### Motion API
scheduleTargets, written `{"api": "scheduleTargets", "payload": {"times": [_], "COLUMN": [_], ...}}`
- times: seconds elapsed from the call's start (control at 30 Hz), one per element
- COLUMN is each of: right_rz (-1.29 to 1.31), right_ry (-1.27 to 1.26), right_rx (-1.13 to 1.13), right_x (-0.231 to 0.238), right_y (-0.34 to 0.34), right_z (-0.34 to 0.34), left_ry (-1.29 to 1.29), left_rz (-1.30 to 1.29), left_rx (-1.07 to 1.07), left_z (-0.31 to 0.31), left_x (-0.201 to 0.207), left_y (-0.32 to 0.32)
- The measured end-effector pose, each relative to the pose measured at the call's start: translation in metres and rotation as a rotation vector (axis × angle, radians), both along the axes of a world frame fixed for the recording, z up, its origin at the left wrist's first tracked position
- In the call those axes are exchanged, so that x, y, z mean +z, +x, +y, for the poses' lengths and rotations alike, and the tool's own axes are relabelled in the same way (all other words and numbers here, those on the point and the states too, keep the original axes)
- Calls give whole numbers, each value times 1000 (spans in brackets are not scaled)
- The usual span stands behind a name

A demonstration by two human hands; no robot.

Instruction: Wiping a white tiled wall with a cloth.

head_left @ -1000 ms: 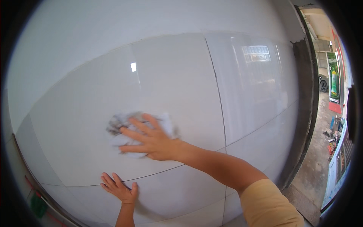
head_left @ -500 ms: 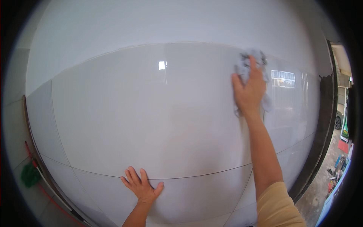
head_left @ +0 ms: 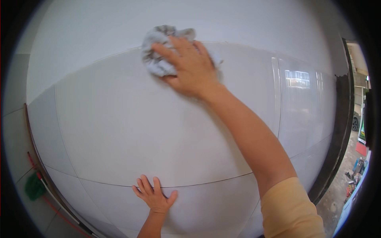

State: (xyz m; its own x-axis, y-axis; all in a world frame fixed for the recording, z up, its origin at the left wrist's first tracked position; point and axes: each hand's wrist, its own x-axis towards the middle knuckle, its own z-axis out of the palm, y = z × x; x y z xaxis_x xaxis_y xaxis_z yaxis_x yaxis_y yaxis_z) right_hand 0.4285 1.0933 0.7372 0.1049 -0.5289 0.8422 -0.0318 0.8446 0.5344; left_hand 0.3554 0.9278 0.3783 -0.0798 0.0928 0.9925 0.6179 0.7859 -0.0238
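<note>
A crumpled white and grey cloth (head_left: 156, 59) is pressed against the wall at the upper edge of the large glossy tiles (head_left: 119, 123). My right hand (head_left: 192, 71) lies over this cloth, its fingers partly bent around it and its arm reaching up from the lower right. Low on the wall, my left hand (head_left: 155, 196) rests with fingers spread, its fingertips by the dark joint line between two tile rows. Nothing is in my left hand.
Above the tiles the wall is plain white (head_left: 246, 23). At the left stand a green brush head (head_left: 35, 186) and a red pole (head_left: 59, 214). A dark door frame (head_left: 337, 131) edges the right side, with assorted items (head_left: 351, 180) on the ground outside.
My right hand has swept the cloth leftward and slightly up along the tile's upper edge. My left hand stays on the wall in nearly the same place.
</note>
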Motion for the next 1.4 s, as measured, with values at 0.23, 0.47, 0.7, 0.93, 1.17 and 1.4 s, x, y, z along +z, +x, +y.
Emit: {"api": "scheduleTargets", "payload": {"times": [0.23, 0.47, 0.7, 0.93, 1.17, 1.4], "right_rz": [28, 111, 106, 182, 189, 193], "right_ry": [-128, -191, -377, -435, -911, -541], "right_rx": [-128, -195, -168, -152, -20, -92], "right_x": [-14, -21, -35, -40, -67, -68], "right_y": [63, 115, 175, 239, 314, 256], "right_z": [96, 196, 289, 418, 532, 448], "left_ry": [2, -1, -16, -40, -10, -60], "left_rz": [15, 30, 59, 47, 39, 65], "left_rx": [16, 87, 141, 248, 55, 121], "left_z": [3, 6, 8, 10, 118, 186], "left_x": [3, -2, 2, 1, -15, -4], "left_y": [0, -4, -2, 9, 72, 98]}}
